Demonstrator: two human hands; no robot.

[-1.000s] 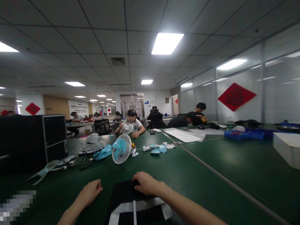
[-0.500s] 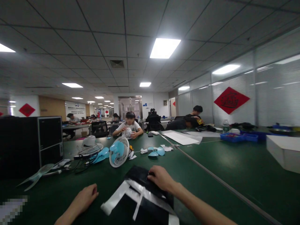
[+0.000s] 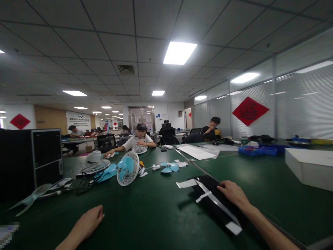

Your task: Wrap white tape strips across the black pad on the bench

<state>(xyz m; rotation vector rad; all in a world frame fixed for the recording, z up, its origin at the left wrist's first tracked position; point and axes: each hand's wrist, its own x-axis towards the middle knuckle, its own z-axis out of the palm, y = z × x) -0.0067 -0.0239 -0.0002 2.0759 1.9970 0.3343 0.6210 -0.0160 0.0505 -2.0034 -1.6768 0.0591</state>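
Observation:
My right hand (image 3: pixel 232 194) grips the right edge of a black flat sheet (image 3: pixel 208 198) with white strips along its side. The sheet is tilted over the green table (image 3: pixel 145 211), on the right of the view, with a dark shadow beneath its left end. One white strip sticks out to the left. My fingertips on the sheet's underside are hidden. At the lower left, my left hand (image 3: pixel 87 220) hovers or rests over the table with its fingers curled together and nothing visible in them.
A white fan cage with blue blades (image 3: pixel 128 168) stands ahead, with loose blue blades (image 3: pixel 169 167) to its right. Cables, a fan part (image 3: pixel 95 157) and a black computer case (image 3: pixel 48 152) are at left. Blue trays (image 3: pixel 251 150) and a white box (image 3: pixel 309 166) sit right. A co-worker (image 3: pixel 139 140) sits opposite.
My right hand has carried the black sheet from the middle to the right. My left hand has barely moved. The co-worker's arm now reaches out toward the fan part.

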